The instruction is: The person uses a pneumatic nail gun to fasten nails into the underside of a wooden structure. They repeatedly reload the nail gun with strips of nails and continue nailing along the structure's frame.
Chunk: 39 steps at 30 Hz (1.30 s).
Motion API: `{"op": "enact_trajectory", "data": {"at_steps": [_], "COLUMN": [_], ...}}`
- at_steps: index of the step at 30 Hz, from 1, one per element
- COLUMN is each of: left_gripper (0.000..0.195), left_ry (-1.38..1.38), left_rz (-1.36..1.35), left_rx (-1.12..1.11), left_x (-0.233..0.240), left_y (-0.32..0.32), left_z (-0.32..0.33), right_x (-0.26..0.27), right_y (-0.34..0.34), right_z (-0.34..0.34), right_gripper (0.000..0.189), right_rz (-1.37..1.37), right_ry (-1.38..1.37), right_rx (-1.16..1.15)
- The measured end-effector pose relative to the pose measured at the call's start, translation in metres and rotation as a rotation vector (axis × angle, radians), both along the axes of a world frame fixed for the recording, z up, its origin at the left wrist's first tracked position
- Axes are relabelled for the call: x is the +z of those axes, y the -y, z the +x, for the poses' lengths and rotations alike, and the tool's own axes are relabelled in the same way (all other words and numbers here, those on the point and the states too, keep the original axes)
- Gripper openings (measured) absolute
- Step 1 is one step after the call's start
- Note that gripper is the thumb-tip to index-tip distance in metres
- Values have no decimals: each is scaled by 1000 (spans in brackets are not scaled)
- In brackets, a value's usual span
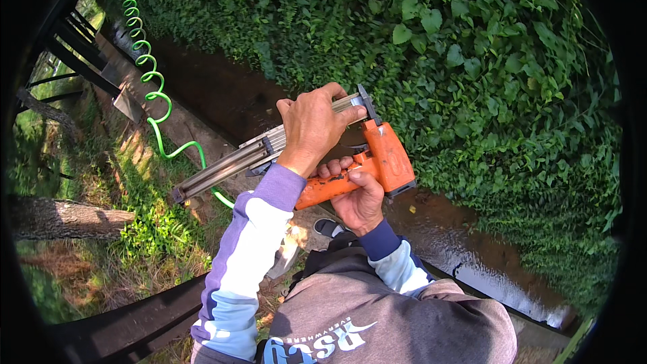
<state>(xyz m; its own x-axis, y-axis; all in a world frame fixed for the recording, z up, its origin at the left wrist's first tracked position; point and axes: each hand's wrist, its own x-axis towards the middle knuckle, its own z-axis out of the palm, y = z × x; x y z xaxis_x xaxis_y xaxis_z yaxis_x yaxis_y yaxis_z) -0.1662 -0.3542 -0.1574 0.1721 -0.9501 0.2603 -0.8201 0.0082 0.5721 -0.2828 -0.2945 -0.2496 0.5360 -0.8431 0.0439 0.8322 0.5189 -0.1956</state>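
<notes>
An orange pneumatic nail gun (391, 159) with worn paint is held up in front of my body. My right hand (361, 199) wraps around its handle, fingers and thumb both showing. Across the long metal magazine (222, 169) lies my left hand (313, 124), its thumb close to the dark nose piece (369, 103). The magazine slants down to the left, and its rails extend well past my left wrist. A green coiled air hose (156, 91) runs down from the upper left and passes behind my left forearm, where its end is hidden.
A shallow water channel (434, 232) runs diagonally below me beside a concrete ledge (187, 126). Dense leafy vines (455, 86) cover the far side. Dark beams (141, 313) cross the lower left, near a tree trunk (71, 217). My sandalled foot (328, 227) shows below the gun.
</notes>
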Motion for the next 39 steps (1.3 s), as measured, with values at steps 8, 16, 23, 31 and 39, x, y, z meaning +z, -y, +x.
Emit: {"op": "enact_trajectory", "data": {"at_steps": [8,16,23,31,39], "left_gripper": [35,37,38,42,42], "left_ry": [453,149,445,350,299], "left_rz": [-273,-267,-369,-326,-306], "left_rx": [-188,-159,-329,-327,-298], "left_x": [0,3,3,2,2], "left_y": [3,-13,-21,-24,-28], "left_z": [14,24,31,26,21], "right_x": [-2,3,9,8,9], "right_y": [2,2,9,8,8], "right_z": [2,3,3,-1,-6], "right_gripper": [17,16,17,19,19], "right_rz": [2,-31,-72,-32,-40], "right_ry": [85,47,39,15,-43], "right_rx": [71,84,51,73,62]}}
